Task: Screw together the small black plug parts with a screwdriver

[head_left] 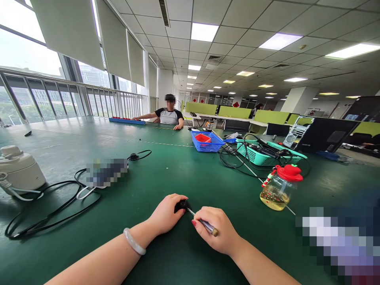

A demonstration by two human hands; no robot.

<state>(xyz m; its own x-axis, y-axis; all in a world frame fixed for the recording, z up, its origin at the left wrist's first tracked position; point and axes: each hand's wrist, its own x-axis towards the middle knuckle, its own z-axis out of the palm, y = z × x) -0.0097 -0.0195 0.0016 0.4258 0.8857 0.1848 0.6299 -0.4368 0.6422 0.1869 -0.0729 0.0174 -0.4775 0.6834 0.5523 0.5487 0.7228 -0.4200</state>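
Note:
Near the middle of the green table, my left hand (pixel 169 213) is closed around a small black object (pixel 181 205); most of it is hidden by the fingers, and I cannot make out its kind. A pale bangle (pixel 134 241) circles the left wrist. My right hand (pixel 218 227) grips a slim screwdriver (pixel 208 226) with a metal shaft and a brownish handle end. The shaft points left and its tip meets the black object between my left thumb and forefinger.
At the right stands a red-lidded bottle (pixel 279 192). Behind it are a cable-filled green basket (pixel 261 158) and a blue basket (pixel 208 145). Black cables (pixel 53 225) and a white appliance (pixel 19 170) lie left. A person (pixel 169 114) sits opposite beside a blue tray (pixel 127 121).

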